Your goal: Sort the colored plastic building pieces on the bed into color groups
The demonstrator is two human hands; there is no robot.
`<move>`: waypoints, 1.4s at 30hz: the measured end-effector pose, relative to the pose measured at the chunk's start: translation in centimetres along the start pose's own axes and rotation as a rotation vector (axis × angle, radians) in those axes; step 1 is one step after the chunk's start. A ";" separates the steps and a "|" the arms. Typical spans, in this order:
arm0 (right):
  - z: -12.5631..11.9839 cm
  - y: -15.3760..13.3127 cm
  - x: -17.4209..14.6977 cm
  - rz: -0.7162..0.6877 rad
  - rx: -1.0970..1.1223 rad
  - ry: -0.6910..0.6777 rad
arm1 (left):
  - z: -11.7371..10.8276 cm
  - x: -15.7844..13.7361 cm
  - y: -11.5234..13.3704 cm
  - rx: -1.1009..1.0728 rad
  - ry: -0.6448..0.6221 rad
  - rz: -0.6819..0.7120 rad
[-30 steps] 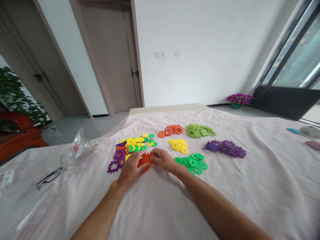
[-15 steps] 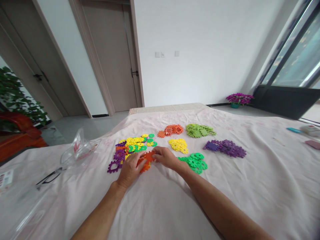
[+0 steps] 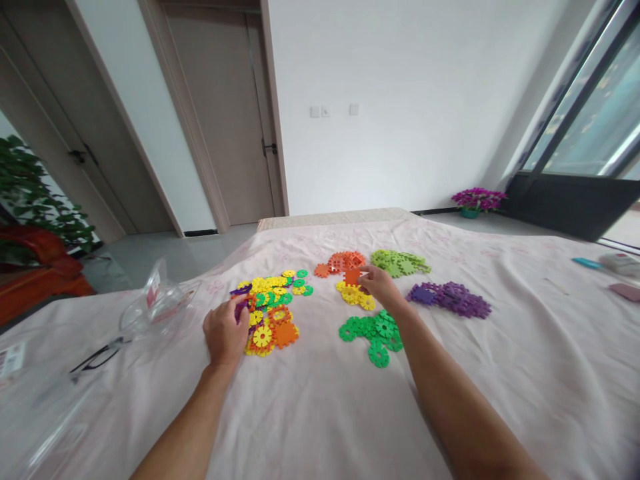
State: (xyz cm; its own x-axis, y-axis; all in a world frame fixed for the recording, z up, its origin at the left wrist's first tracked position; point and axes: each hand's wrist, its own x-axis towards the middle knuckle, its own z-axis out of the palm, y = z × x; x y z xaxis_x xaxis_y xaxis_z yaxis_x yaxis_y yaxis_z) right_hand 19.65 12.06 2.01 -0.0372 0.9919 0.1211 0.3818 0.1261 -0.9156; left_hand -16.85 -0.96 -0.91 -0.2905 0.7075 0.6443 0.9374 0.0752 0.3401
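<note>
My right hand (image 3: 381,288) pinches an orange square toothed plastic piece (image 3: 352,277) by its right side, above the yellow pile (image 3: 361,298) and just in front of the orange pile (image 3: 345,259). At the left edge of the mixed-colour pile, my left hand (image 3: 224,335) has its fingers curled around a purple toothed piece (image 3: 242,311), most of which they cover. That mixed pile holds yellow and green discs (image 3: 270,293) farther back, with orange and yellow pieces (image 3: 274,330) nearer me. My right forearm partly covers the green pile (image 3: 370,328).
Lime-green (image 3: 400,263) and purple (image 3: 453,298) piles lie toward the right on the pale cloth (image 3: 320,413). Clear plastic packaging (image 3: 160,300) and black-framed glasses (image 3: 100,353) are on the left. A blue object (image 3: 587,263) lies at the far right.
My right hand has moved right and away from me with an orange piece. My left hand has shifted left onto the purple pieces, uncovering the near orange and yellow ones.
</note>
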 end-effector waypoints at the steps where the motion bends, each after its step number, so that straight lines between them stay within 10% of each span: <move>1: -0.8 0.5 0.2 0.027 0.012 0.036 | 0.0 0.1 -0.3 0.021 -0.015 -0.048; 16: -5.0 4.6 0.8 0.202 0.039 0.069 | 1.5 0.0 -2.0 -0.133 -0.218 -0.214; 31: -1.4 0.8 0.4 0.147 0.403 0.183 | 1.7 0.0 -1.6 -0.250 -0.158 -0.125; 42: 5.6 -3.7 -3.0 -0.341 -0.205 -0.147 | 2.1 0.0 -1.3 -0.327 -0.123 -0.022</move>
State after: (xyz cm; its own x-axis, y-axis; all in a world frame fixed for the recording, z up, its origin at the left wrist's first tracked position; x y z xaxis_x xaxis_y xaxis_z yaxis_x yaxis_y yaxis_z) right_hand 13.22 8.65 2.88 -0.3183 0.8871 0.3342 0.5005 0.4566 -0.7356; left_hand -17.66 0.41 -2.75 -0.2659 0.7890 0.5539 0.8141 -0.1239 0.5673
